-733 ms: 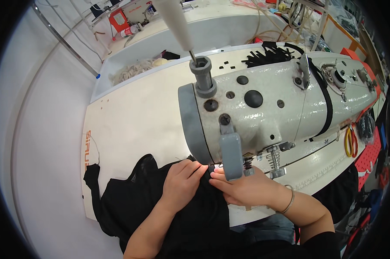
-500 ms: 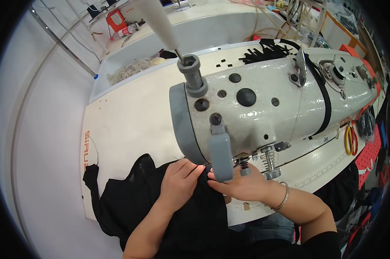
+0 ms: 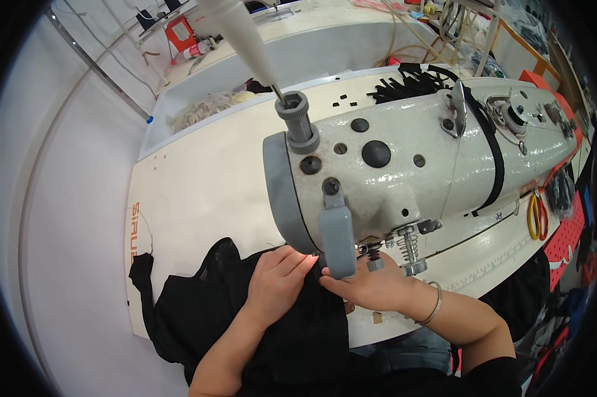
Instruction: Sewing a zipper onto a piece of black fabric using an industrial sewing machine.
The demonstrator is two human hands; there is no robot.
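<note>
- When seen from above, largest of all: one pale desk (image 3: pixel 199 198), bearing one sewing machine (image 3: pixel 404 135) and one black cloth (image 3: pixel 199 298).
- Next in size, one white sewing machine, with one grey end cap (image 3: pixel 286 192) at left and one black band (image 3: pixel 495 152) around its body.
- One black cloth, rumpled on the near left part of the desk, with its far edge by the end cap.
- Two hands, both at the cloth: left hand (image 3: pixel 277 281), fingers close together, tips on the fabric; right hand (image 3: pixel 371 283), thumb toward it, fingers partly hidden behind one grey machine part (image 3: pixel 338 241). Cannot tell pinching from pressing.
- One bundle of black strips (image 3: pixel 414 86) beyond the machine.
- Two handle loops (image 3: pixel 543 218), one yellow, one red, at right.
- One bracelet (image 3: pixel 438 301) on the right wrist.
- Three small black scraps (image 3: pixel 343 96), lying apart.
</note>
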